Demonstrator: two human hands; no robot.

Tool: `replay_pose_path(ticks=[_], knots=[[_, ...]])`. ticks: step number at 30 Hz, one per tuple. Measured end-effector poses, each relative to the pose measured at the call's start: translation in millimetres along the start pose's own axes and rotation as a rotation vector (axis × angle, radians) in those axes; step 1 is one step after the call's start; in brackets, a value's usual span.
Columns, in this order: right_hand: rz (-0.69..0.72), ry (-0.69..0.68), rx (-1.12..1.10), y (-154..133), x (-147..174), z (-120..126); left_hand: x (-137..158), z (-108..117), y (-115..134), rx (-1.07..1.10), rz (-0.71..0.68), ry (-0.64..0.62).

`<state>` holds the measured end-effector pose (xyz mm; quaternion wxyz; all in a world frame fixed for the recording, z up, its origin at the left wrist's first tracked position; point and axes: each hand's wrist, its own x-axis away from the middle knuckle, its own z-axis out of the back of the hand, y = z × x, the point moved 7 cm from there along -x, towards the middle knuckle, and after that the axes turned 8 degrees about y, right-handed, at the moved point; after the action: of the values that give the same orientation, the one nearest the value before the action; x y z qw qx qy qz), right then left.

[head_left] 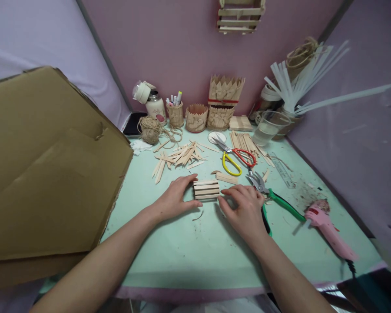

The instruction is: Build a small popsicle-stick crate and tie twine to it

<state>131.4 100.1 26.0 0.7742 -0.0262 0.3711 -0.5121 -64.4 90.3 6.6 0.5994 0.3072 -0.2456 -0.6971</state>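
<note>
A small piece of parallel craft-stick slats (206, 190) rests on the table in the middle, with dark gaps between the strips. My left hand (174, 198) is at its left end, thumb and forefinger apart, one near the upper corner and one near the lower. At the right end is my right hand (244, 208), its fingers bent and thumb and forefinger apart, the tips at or just beside the edge. Whether the fingertips press on the piece is hard to see. Just behind it lies a short flat wooden piece (227, 178). Green-handled pruning shears (285, 203) lie partly under my right hand.
Scissors (239, 157) with red and yellow handles lie behind, near loose wooden sticks (185, 155). A pink glue gun (332, 234) is at right, a cup of water (270, 128) farther back. Cardboard (52, 174) stands at left. Twine (150, 129) and stick-covered pots (196, 117) line the back.
</note>
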Motion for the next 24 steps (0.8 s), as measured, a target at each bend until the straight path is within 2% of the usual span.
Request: replay_pose_path(ticks=[3,7,13,18,24], knots=[[0.023,-0.035,0.018,3.5,3.3,-1.8,1.5,0.7,-1.9,0.004,0.013,-0.02],[0.084,-0.164,0.038,4.2,2.2,2.8,1.8,2.7,-1.2,0.01,-0.002,-0.01],[0.218,-0.315,0.024,-1.7,-21.9,14.2,1.3,5.4,5.6,0.061,-0.1,0.036],[0.26,-0.387,-0.08,0.8,-38.0,3.0,0.9,6.8,4.4,0.07,-0.127,0.084],[0.263,-0.454,-0.151,3.7,-37.4,-9.8,0.2,6.3,4.2,0.075,-0.126,0.086]])
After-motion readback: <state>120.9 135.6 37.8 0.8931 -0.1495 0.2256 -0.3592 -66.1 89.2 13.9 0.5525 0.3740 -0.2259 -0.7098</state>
